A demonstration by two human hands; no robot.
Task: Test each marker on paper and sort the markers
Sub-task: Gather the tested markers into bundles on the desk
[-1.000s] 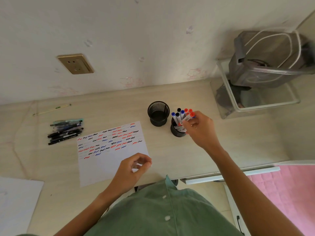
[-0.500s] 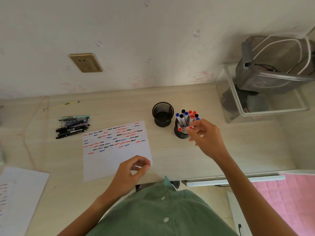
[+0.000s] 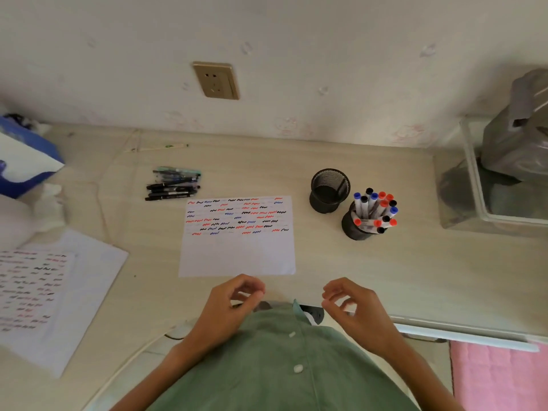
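Both hands hang at the lower middle of the frame, over the near edge of the desk (image 3: 385, 271) and above a green shirt (image 3: 275, 366). The left hand (image 3: 228, 307) has its fingers loosely curled with thumb and forefinger close together, holding nothing. The right hand (image 3: 355, 307) mirrors it, fingers loosely curled and empty.

Just above the hands, in the centre of the frame, lies the test paper (image 3: 237, 250), its upper half covered with rows of red, blue and black squiggles, its lower half blank. To the right of the paper stand two black mesh cups: the nearer cup (image 3: 354, 228) is packed with markers (image 3: 375, 209) with red, blue and black caps, and the other cup (image 3: 329, 191), just up and left of it, looks nearly empty. Left of the paper's top edge, a bundle of dark pens (image 3: 173, 183) lies on the desk.

At the left edge sits a second scribbled sheet (image 3: 29, 289) on a larger white sheet. A wall socket (image 3: 216, 80) is at the upper middle, and a clear bin (image 3: 486, 203) with a grey bag (image 3: 522, 134) is at the right.
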